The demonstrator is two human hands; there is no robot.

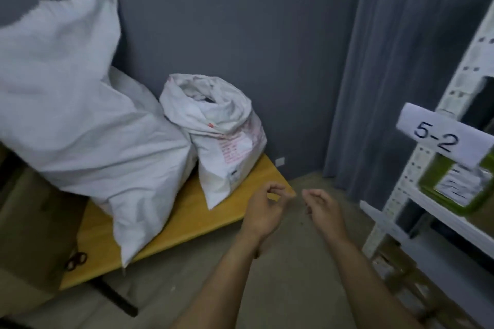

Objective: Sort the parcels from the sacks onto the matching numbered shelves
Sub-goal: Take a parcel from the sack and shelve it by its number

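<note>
**Off the table's right corner: two empty hands, two sacks**

Off the near right corner of the low yellow table [187, 211], both bare forearms are stretched forward over the floor, roughly parallel. The left hand [263, 208] is held back-up at the corner itself. Its fingers are loosely curled, with thumb and forefinger tips nearly met, and nothing is gripped. The right hand [324, 208] is held just beside it but apart from it, with fingers likewise slack and curled, and nothing is held there either.

Two white woven sacks are carried by the table. The large sack [80, 128] is stood across the left and middle of the top, bulging and creased, with its neck raised against the grey wall. One lower corner reaches the front edge. The small sack [219, 136] is set at the back right corner, touching the large one. Its mouth is rolled down and open, and red print is seen on its side; its contents cannot be made out.

At the right, a white metal shelf [398, 195] is tagged with a paper label [438, 139] reading 5-2. A green parcel [430, 179] with a white slip is laid on it just under the label. A brown cardboard box [34, 222] is stood at the table's left end.
</note>
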